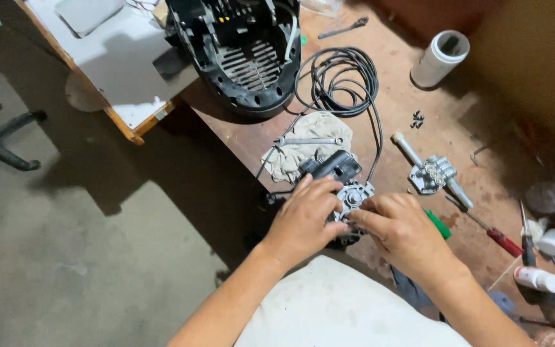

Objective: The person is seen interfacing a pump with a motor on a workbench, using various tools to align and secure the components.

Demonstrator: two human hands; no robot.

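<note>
My left hand (303, 222) curls over the near side of the motor-and-pump unit (342, 186), fingers bent and pressed on its grey metal face, a holding grip rather than a fist. My right hand (403, 231) meets it from three o'clock, fingertips pinched at the round centre of that face; whether a small part sits between them I cannot tell. The unit rests at the near edge of the bench (419, 90), partly on a crumpled rag (290, 157).

Judging by the spread, the teardown looks well along. The metal valve block (433, 172) lies detached at two o'clock, loose screws (417, 119) beyond it, the black housing shell (245, 58) emptied at eleven o'clock. A spanner (309, 140) lies on the rag, the black cable (345, 80) is coiled at twelve, and a red-handled screwdriver (496, 236) lies at three. The grey plate is not yet off.
</note>
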